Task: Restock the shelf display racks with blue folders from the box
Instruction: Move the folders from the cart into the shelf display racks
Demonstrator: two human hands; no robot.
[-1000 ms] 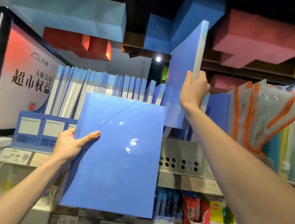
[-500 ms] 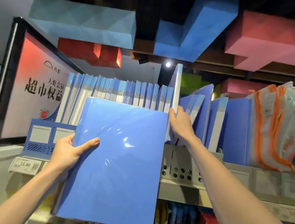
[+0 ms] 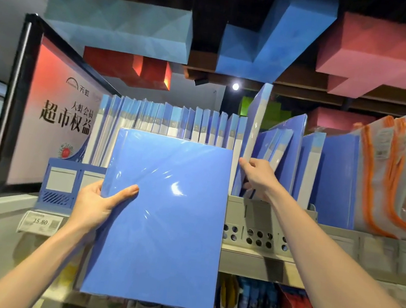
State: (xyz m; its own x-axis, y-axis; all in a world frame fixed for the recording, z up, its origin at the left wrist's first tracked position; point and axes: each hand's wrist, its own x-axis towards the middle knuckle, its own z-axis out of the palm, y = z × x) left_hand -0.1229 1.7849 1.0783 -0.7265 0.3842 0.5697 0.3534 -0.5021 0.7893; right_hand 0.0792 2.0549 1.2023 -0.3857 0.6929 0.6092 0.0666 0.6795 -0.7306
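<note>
Left hand [image 3: 95,206]: grips the left edge of a wrapped blue pack [image 3: 161,221], thumb across its front; pack held upright before the shelf [image 3: 246,264].
Right hand [image 3: 258,177]: fingers curled on the lower spine of a single folder [image 3: 254,135].
Folder: near upright, taller than its neighbours, foot in the grey rack [image 3: 266,212].
Row [image 3: 162,122]: blue folders packed spine-out in the blue rack [image 3: 61,186], left of the grey rack.
Price tag [image 3: 40,221]: on the shelf edge, reads 15.80.
</note>
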